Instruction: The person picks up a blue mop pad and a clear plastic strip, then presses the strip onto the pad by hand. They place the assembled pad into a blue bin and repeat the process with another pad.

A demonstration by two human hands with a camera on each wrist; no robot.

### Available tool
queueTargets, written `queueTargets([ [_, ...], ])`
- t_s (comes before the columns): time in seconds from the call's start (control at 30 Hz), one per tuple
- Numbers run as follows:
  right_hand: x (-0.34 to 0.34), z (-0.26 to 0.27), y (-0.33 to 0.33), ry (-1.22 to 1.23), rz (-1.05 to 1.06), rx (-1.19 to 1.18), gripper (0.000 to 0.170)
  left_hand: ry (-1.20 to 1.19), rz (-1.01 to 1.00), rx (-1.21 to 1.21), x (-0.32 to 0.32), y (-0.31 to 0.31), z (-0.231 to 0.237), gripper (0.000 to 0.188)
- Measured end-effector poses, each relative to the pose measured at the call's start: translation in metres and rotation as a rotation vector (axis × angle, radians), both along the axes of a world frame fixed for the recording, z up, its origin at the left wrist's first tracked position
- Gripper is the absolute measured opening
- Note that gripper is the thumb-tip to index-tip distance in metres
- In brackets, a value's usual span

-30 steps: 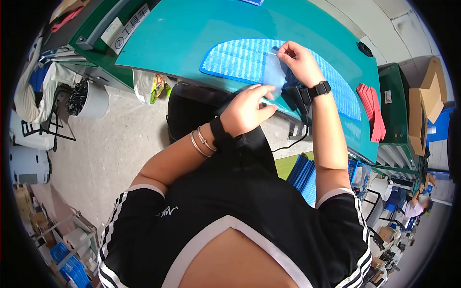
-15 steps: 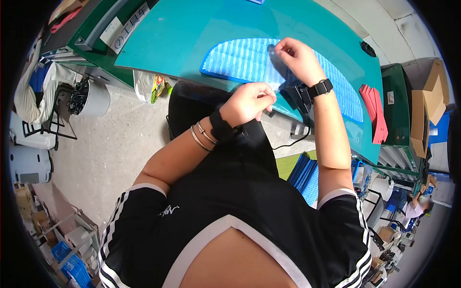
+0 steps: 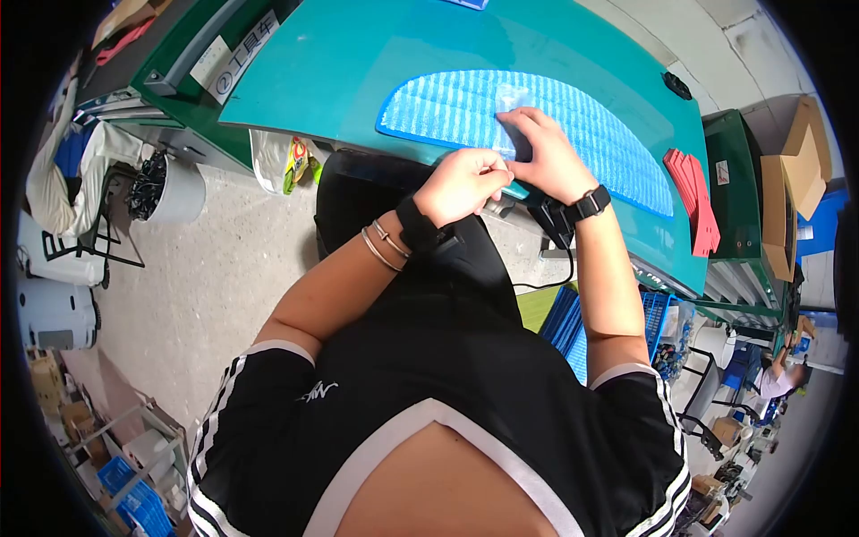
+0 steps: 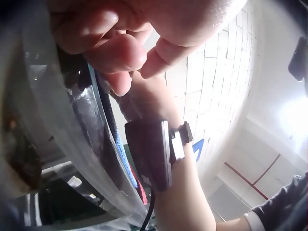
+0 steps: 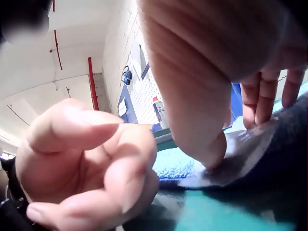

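Note:
A clear plastic bag (image 3: 513, 95) lies on the blue striped pad (image 3: 429, 109) at the table's near edge. My right hand (image 3: 548, 159) is over the bag's lower part; in the right wrist view its extended fingertips rest on the crinkled bag (image 5: 244, 147), over the fluffy pad (image 5: 173, 162). Close beside it, my left hand (image 3: 461, 188) is in front of the table edge. Loosely curled fingers and nothing visible held show on the left hand (image 5: 91, 163) in the right wrist view. Whatever is inside the bag cannot be made out.
Red strips (image 3: 691, 201) lie at the table's right end, and a black bundle (image 3: 677, 86) at its far right corner. Below the table edge runs a black cable (image 3: 557, 276). Blue folded pads (image 3: 565, 322) stand beneath, and an open cardboard box (image 3: 787, 197) is at right.
My right hand, which held the bag raised at first, has come down and nearer my left hand, onto the bag. My left fingers, spread toward the bag before, are now more curled.

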State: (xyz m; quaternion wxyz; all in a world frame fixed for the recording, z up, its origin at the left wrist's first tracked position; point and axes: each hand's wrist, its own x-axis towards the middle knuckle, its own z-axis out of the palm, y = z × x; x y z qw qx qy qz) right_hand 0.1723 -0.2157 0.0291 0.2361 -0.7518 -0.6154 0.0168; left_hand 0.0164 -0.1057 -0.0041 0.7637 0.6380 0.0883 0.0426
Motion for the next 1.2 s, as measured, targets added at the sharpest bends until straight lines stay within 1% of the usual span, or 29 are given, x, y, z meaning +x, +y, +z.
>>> queueTargets([
  [0.03, -0.002, 0.000, -0.003, -0.004, -0.003, 0.005, 0.056, -0.004, -0.003, 0.005, 0.000, -0.001, -0.003, 0.011],
  [0.1, -0.001, 0.001, -0.010, 0.288, 0.031, 0.075, 0.045, -0.039, 0.047, -0.024, 0.001, -0.002, -0.005, 0.010],
  [0.13, 0.004, 0.001, -0.010, 0.372, -0.021, 0.132, 0.031, -0.042, 0.048, -0.025, 0.001, -0.003, -0.005, 0.010],
  [0.17, 0.011, 0.000, -0.009, 0.453, -0.098, 0.184, 0.025, -0.062, 0.077, -0.018, -0.001, -0.006, -0.003, 0.017],
  [0.2, 0.020, 0.000, -0.007, 0.398, -0.162, 0.181, 0.025, -0.082, 0.106, -0.010, -0.001, -0.007, -0.002, 0.027],
  [0.23, 0.029, 0.001, -0.002, 0.342, -0.227, 0.180, 0.024, -0.085, 0.105, -0.007, -0.001, -0.006, -0.001, 0.027],
  [0.27, 0.034, 0.008, 0.005, 0.396, -0.268, 0.118, 0.025, -0.052, 0.096, -0.008, 0.000, -0.005, 0.000, 0.035],
  [0.3, 0.046, 0.005, 0.013, 0.374, -0.246, 0.110, 0.027, -0.018, 0.087, -0.011, 0.001, -0.004, 0.001, 0.043],
  [0.37, 0.062, 0.001, 0.029, 0.263, -0.236, 0.046, 0.032, -0.012, 0.071, -0.021, 0.000, -0.003, 0.002, 0.043],
  [0.43, 0.074, -0.008, 0.043, 0.164, -0.241, -0.017, 0.040, -0.001, 0.056, -0.028, 0.000, -0.001, 0.003, 0.043],
  [0.5, 0.083, -0.007, 0.056, 0.169, -0.266, -0.105, 0.040, -0.007, 0.033, -0.036, 0.001, 0.001, 0.004, 0.043],
  [0.53, 0.087, -0.006, 0.060, 0.170, -0.265, -0.105, 0.040, -0.006, 0.034, -0.036, 0.001, 0.001, 0.004, 0.043],
  [0.6, 0.092, -0.006, 0.062, 0.290, -0.231, -0.164, 0.040, 0.006, 0.029, -0.012, 0.001, 0.002, 0.004, 0.042],
  [0.63, 0.094, -0.008, 0.062, 0.292, -0.234, -0.165, 0.040, 0.007, 0.026, -0.013, 0.001, 0.001, 0.005, 0.042],
  [0.7, 0.094, -0.016, 0.059, 0.239, -0.221, -0.093, 0.039, 0.020, 0.028, -0.019, 0.001, 0.001, 0.007, 0.041],
  [0.83, 0.092, -0.026, 0.056, 0.212, -0.225, -0.002, 0.034, 0.017, 0.021, 0.012, 0.004, 0.001, 0.004, 0.038],
  [0.87, 0.092, -0.026, 0.056, 0.239, -0.194, 0.018, 0.029, 0.041, 0.007, -0.004, 0.005, 0.003, 0.004, 0.035],
  [0.9, 0.094, -0.024, 0.056, 0.234, -0.198, 0.029, 0.029, 0.035, 0.001, 0.006, 0.006, 0.004, 0.003, 0.035],
  [0.97, 0.095, -0.023, 0.055, 0.385, -0.184, -0.037, 0.026, 0.061, -0.014, -0.002, 0.006, 0.004, 0.003, 0.032],
  [1.0, 0.095, -0.022, 0.054, 0.440, -0.178, -0.024, 0.023, 0.070, -0.006, 0.015, 0.005, 0.003, 0.005, 0.030],
  [1.03, 0.096, -0.021, 0.054, 0.442, -0.184, -0.023, 0.023, 0.071, -0.012, 0.016, 0.005, 0.003, 0.004, 0.030],
  [1.1, 0.098, -0.017, 0.055, 0.608, -0.133, -0.045, 0.024, 0.059, -0.003, 0.032, 0.006, 0.002, 0.003, 0.031],
  [1.13, 0.098, -0.018, 0.054, 0.654, -0.160, -0.015, 0.022, 0.060, -0.007, 0.029, 0.006, 0.003, 0.003, 0.031],
  [1.2, 0.097, -0.015, 0.053, 0.680, -0.131, -0.048, 0.020, 0.056, -0.019, 0.043, 0.003, 0.003, 0.007, 0.032],
])
